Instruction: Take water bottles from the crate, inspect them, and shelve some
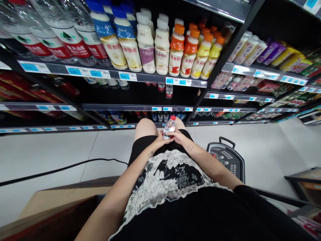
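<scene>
Well, at the left end of the upper shelf, big clear plastic bottles with ribbed, glossy shoulders line the front edge. A thin black cord curves over the smooth, pale floor. Farther right along that front edge stand opaque, rounded drink bottles, with blue, white, orange and yellow caps. The person's left hand curls around the lower left side of a small bottle, held over the lap, in front of the shelving's bottom front edge. It is transparent, with a red cap and a white-and-red label partly hidden by fingers. Its long axis runs from the base, between the palms, to the cap, which points up and away toward the shelving, leaning slightly right. The right hand grips it from the other side, fingers across the label. Rightmost, a dark, slotted basket with rounded corners sits on the floor, a looped handle at its far edge.
</scene>
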`<action>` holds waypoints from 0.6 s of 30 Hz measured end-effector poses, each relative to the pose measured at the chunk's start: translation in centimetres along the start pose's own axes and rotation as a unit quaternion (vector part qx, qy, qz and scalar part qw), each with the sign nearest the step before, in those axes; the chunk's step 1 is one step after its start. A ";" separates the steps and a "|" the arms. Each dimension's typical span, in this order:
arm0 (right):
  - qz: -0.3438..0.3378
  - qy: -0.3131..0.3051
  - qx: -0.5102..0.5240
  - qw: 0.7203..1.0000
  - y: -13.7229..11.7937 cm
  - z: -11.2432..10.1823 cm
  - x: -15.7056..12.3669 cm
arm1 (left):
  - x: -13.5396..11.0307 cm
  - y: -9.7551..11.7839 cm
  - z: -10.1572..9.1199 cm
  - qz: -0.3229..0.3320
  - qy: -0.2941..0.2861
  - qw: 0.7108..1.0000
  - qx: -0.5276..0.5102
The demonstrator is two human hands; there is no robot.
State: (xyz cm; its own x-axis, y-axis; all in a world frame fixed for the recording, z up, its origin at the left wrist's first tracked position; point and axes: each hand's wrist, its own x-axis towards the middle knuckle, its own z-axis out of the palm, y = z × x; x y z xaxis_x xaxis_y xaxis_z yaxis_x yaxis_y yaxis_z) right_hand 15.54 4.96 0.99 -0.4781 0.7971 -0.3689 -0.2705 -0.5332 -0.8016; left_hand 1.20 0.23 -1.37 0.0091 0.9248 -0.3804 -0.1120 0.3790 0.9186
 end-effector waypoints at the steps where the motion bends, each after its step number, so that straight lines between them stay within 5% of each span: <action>1: 0.002 -0.004 0.003 1.000 0.0 0.0 0.0 | 0.1 -0.1 0.1 0.004 0.011 1.000 0.009; 7: -0.012 -0.034 0.004 0.999 -0.6 -0.1 -0.1 | 0.4 0.4 0.6 0.029 0.077 0.994 0.066; 11: -0.017 -0.048 0.008 0.999 -1.0 -0.6 -0.6 | -0.1 1.5 -0.5 -0.004 -0.066 0.995 -0.070; 14: -0.002 -0.098 0.029 0.995 -0.9 -0.9 -1.0 | -0.8 2.0 -1.9 -0.028 -0.196 0.966 -0.169; 18: 0.043 -0.170 0.021 0.984 -0.1 -1.1 -1.2 | -1.9 2.4 -2.6 -0.050 -0.313 0.932 -0.177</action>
State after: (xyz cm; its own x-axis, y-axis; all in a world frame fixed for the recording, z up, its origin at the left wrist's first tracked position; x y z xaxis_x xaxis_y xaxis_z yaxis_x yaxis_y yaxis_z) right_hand 17.07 4.31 1.00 -0.7506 0.6118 -0.2498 -0.2476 -0.6109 -0.7520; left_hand -1.67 -0.67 1.26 0.6031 0.7657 -0.2237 -0.3987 0.5322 0.7468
